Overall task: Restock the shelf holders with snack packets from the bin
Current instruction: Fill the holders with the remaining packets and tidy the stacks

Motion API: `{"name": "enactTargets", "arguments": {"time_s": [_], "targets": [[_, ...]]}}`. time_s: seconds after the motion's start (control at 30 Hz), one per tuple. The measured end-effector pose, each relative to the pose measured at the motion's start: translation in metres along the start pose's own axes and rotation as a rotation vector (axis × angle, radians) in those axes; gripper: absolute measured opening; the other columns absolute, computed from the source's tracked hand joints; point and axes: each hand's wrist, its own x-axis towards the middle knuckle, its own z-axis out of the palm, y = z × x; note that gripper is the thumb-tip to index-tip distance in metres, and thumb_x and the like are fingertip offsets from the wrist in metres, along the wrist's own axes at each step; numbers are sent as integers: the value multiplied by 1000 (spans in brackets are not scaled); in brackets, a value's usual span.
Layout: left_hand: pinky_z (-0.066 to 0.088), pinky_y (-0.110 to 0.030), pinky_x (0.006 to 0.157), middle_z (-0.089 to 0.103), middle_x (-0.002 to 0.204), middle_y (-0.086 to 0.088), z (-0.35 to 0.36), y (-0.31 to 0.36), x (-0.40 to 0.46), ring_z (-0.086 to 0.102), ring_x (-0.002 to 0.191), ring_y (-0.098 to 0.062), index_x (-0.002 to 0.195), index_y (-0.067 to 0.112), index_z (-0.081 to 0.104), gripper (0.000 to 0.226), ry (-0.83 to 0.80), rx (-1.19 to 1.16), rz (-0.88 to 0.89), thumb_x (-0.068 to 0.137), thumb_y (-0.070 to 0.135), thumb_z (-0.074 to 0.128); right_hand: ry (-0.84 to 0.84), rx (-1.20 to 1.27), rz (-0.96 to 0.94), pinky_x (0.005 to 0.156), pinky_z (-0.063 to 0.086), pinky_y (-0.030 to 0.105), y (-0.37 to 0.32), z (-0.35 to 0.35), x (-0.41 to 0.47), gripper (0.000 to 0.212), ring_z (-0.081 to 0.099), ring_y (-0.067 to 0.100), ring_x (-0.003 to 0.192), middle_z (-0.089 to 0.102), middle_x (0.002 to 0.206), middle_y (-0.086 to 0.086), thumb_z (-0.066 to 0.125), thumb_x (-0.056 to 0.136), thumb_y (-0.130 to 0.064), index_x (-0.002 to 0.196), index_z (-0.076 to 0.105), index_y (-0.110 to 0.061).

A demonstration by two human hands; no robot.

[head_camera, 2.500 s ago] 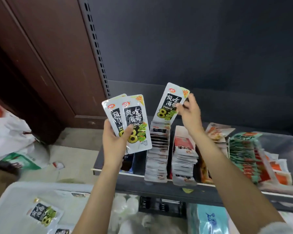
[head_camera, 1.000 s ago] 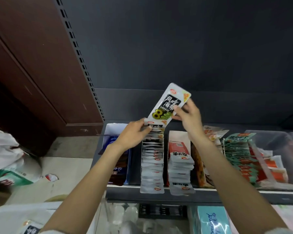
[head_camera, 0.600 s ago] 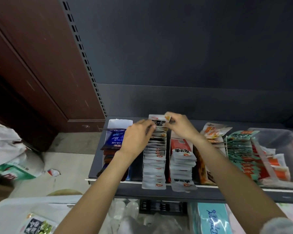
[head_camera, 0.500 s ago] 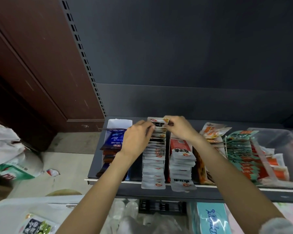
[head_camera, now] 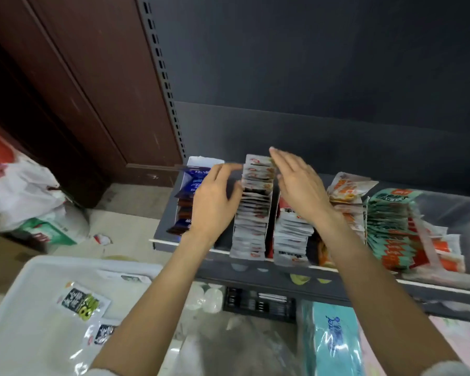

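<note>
Two glossy foil packets [head_camera: 83, 301] lie flat in the white plastic bin [head_camera: 25, 308], low and well to the left of my fingers; one shows black and green print, the other [head_camera: 103, 333] is mostly hidden under my left forearm.

Item: crumpled white plastic bags [head_camera: 25, 191] on the floor, far left of the fingers.

Item: dark metal shelf [head_camera: 282, 278], flat lip, under both hands.

Item: white card holder [head_camera: 198, 164] with dark blue packets [head_camera: 193, 183], partly covered by my left hand.

Item: left hand [head_camera: 214, 202], palm down, fingers loosely spread and empty, fingertips just beside the left edge of the silver row. I cannot tell whether they touch it.

Item: row of silver packets [head_camera: 252, 207], thin, rectangular, shiny, standing on edge and packed tightly front to back, lying between the two hands. This is the restocked column.

Item: right hand [head_camera: 301, 188], flat, fingers straight and nearly together, holding nothing, blurred, at the right side of the row's rear packets.

Item: second silver row [head_camera: 290, 237] with a red backing, below my right wrist.

Item: orange-and-white pouches [head_camera: 347, 185], puffed and crinkled, just right of the right hand.

Item: green-and-orange sachets [head_camera: 391, 226], fanned, further right, against a clear plastic holder [head_camera: 450, 213].

Item: teal soft-wrapped packs [head_camera: 334, 335], below the shelf, under my right forearm.
</note>
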Motion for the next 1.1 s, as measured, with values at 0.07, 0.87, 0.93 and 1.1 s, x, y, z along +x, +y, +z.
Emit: {"name": "enactTargets", "arguments": {"time_s": [0.07,0.87,0.93,1.1], "targets": [[47,-23,78,61,110,4,-22,4,-25,58,94,-9,115,16,61,24,76,-72,-35,92,15,54,128,109,-1,108,36,38,-17,-6,-23,55,40,23,131,46,142,7,48,91,0,143,38,-11],[33,-35,106,46,142,-8,-197,-311,-265,41,130,-29,135,15,49,51,-463,346,-695,86,5,56,-752,228,-50,94,41,33,-326,241,-119,39,50,23,117,54,129,3,54,94,-23,132,50,-18],[31,-33,108,42,146,-5,-191,-337,-256,37,133,-27,138,15,46,55,-565,351,-593,85,3,56,-765,95,43,93,40,34,-342,268,-121,42,47,25,118,52,129,4,55,93,-28,132,46,-18],[21,-32,115,33,152,1,-173,-383,-244,23,142,-21,143,20,38,63,-791,397,-354,84,3,56,-800,-63,226,97,37,37,-363,313,-139,64,39,26,123,40,135,4,64,86,-39,139,34,-20]]}}
